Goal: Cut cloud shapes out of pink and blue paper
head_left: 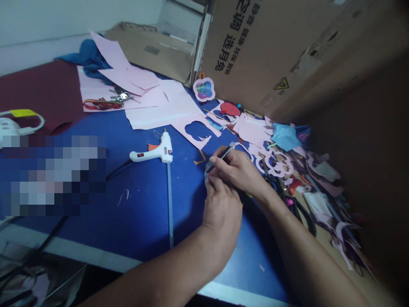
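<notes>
Both my hands meet over the blue table top [143, 204] near its middle. My right hand [239, 170] is closed in a pinch around a thin pen-like tool [220, 157] that slants up to the right. My left hand [222, 209] is closed just below it, fingers pressed on a small bluish strip [206, 167] under the tool's tip; what the strip is I cannot make out. A white hot glue gun [156, 152] lies to the left of my hands, with a long clear glue stick [169, 200] trailing toward me.
Pink paper sheets [159, 106] with cut-out shapes lie further back, with red-handled scissors [102, 103] on them. Pink scraps and rings [277, 164] and black-handled scissors [297, 204] pile up at the right. A large cardboard box [271, 51] stands behind. The glue gun's black cord [64, 221] runs off left.
</notes>
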A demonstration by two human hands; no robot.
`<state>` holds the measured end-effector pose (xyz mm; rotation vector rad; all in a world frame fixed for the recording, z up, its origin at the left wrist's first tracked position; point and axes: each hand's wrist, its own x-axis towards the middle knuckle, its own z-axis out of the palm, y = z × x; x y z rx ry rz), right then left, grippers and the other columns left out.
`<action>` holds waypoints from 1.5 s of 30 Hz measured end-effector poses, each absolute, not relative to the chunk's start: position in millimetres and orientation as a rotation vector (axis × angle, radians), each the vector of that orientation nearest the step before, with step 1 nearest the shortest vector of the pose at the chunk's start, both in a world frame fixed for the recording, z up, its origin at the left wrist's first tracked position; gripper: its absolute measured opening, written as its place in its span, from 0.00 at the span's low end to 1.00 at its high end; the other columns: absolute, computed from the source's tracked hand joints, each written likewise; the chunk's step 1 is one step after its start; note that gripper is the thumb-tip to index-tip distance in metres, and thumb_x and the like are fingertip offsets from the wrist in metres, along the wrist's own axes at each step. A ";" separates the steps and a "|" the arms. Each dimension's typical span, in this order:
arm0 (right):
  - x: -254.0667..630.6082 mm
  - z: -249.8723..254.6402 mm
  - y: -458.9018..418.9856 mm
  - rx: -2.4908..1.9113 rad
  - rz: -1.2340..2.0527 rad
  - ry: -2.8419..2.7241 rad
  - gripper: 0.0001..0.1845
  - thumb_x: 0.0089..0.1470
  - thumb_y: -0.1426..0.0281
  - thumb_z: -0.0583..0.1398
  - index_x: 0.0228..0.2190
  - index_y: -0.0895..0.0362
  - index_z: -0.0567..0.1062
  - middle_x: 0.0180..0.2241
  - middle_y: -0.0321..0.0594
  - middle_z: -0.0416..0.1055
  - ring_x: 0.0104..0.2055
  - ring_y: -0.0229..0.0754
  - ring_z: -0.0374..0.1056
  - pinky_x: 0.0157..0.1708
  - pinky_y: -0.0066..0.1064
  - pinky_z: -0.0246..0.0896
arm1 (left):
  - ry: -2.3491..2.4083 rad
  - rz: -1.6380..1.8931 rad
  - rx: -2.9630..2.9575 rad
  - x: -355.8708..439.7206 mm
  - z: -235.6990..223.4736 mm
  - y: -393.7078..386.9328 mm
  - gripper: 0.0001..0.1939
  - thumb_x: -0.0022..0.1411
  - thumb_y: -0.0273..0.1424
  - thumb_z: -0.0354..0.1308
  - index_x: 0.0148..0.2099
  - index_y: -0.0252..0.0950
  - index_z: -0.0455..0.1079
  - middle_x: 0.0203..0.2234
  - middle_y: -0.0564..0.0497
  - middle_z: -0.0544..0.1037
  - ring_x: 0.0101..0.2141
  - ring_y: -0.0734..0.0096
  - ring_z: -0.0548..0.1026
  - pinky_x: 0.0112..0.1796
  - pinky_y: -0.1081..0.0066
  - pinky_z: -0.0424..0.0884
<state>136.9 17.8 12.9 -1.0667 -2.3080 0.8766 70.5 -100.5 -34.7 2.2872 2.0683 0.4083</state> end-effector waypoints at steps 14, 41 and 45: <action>134.4 15.8 16.4 -1.131 0.922 -2.225 0.17 0.69 0.58 0.61 0.32 0.54 0.77 0.32 0.39 0.80 0.32 0.44 0.73 0.34 0.34 0.63 | 2.119 0.076 2.406 67.9 -7.7 -97.6 0.28 0.72 0.36 0.62 0.67 0.23 0.74 0.62 0.28 0.78 0.60 0.38 0.76 0.60 0.50 0.71; 137.4 14.7 17.4 -1.090 0.927 -2.250 0.18 0.70 0.58 0.61 0.31 0.55 0.78 0.34 0.39 0.80 0.32 0.42 0.73 0.34 0.33 0.63 | 2.106 0.053 2.422 68.1 -8.8 -98.0 0.32 0.72 0.38 0.62 0.68 0.18 0.72 0.62 0.23 0.77 0.60 0.37 0.76 0.61 0.49 0.70; 136.7 12.6 18.4 -1.074 0.936 -2.246 0.18 0.70 0.57 0.61 0.31 0.55 0.77 0.33 0.38 0.80 0.32 0.41 0.72 0.34 0.33 0.62 | 2.103 -0.004 2.459 67.9 -8.2 -98.4 0.32 0.72 0.40 0.61 0.69 0.21 0.72 0.62 0.24 0.77 0.59 0.38 0.76 0.61 0.50 0.70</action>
